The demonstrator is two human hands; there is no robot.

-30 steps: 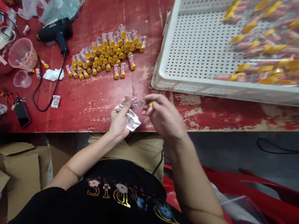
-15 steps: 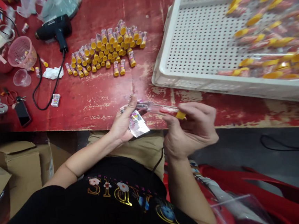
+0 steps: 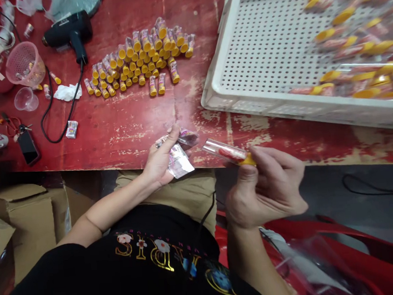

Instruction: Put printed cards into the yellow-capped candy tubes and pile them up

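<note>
My left hand (image 3: 160, 164) is closed on a small stack of printed shrink sleeves (image 3: 181, 163) above the table's front edge. One sleeve (image 3: 189, 137) sticks out from under its thumb toward the right. In my right hand (image 3: 269, 189) a clear tube (image 3: 227, 151) is pinched by its yellow cap end. The tube is tilted, its clear end pointing up and left, and something red shows inside it. A small gap separates tube and sleeve. Farther back lies a pile of yellow-capped tubes in printed sleeves (image 3: 137, 63).
A white perforated crate (image 3: 251, 108) at the right holds larger yellow-capped tubes. At the left are a black heat gun (image 3: 69, 32) with its cord, a pink basket (image 3: 26, 63), a clear cup (image 3: 26, 99), a phone (image 3: 28, 147) and a small sleeve stack (image 3: 71, 129).
My right hand has moved right and toward me, drawing the tube away from the sleeve in my left hand. My left hand has hardly moved.
</note>
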